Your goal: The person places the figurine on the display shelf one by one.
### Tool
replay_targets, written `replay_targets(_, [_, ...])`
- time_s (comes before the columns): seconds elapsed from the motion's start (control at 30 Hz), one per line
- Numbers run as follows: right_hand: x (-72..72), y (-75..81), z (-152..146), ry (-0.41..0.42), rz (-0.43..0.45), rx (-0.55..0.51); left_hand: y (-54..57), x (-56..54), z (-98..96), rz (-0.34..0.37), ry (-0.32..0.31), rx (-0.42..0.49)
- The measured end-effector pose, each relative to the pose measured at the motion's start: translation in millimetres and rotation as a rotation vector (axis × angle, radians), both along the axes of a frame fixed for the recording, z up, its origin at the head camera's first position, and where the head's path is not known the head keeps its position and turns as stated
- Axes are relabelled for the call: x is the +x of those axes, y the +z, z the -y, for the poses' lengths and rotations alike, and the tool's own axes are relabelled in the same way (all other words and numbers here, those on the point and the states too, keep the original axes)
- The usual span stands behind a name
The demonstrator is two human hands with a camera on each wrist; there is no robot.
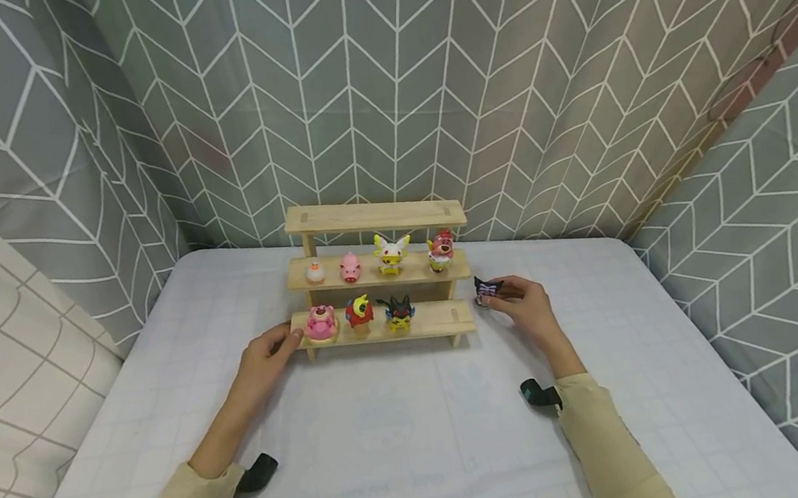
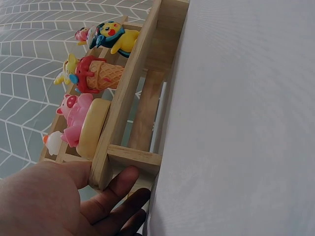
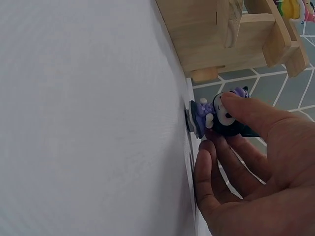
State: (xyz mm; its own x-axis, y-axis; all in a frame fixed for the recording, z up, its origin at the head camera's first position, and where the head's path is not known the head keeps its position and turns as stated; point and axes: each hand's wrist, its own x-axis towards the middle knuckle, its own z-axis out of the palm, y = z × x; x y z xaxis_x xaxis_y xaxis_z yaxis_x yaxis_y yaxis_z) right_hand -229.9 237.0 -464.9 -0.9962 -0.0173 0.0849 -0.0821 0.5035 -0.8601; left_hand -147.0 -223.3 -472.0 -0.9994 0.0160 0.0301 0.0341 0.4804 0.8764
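My left hand (image 1: 267,361) grips the left end of the lowest step of a three-tier wooden display stand (image 1: 457,317), thumb at the top edge and fingers below the board (image 2: 115,132). To the right of the stand, my right hand (image 1: 528,308) pinches a black and purple figurine (image 3: 221,113) between thumb and fingers, its base close to the tabletop. Along the bottom step stand a pink bear figurine (image 1: 321,324), a red figurine on a cone (image 1: 359,313) and a black-hooded yellow figurine (image 1: 399,313); bare wood shows at that step's right end.
The middle step carries a white figurine (image 1: 315,272), a pink pig (image 1: 350,268), a white-eared yellow figurine (image 1: 391,255) and a brown-faced figurine (image 1: 441,252). The top step (image 1: 375,215) is bare. A white cloth (image 1: 393,435) covers the table; patterned curtains (image 1: 384,74) hang behind.
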Motion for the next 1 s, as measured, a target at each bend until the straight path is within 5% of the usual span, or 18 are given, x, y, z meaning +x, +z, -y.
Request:
replay_targets(0.43, [-0.7, 3.8, -2, -0.078, -0.060, 0.006, -2.6, -1.2, 1.0, -0.003, 0.000, -0.004])
replay_targets(0.63, [2.9, 18.1, -9, -0.139, -0.086, -0.035, -3.0, -1.9, -0.5, -0.017, 0.001, -0.031])
replay_targets(1.0, [7.8, 43.5, -12, -0.076, -0.112, -0.083, -1.6, -2.2, 0.0, -0.009, 0.003, -0.016])
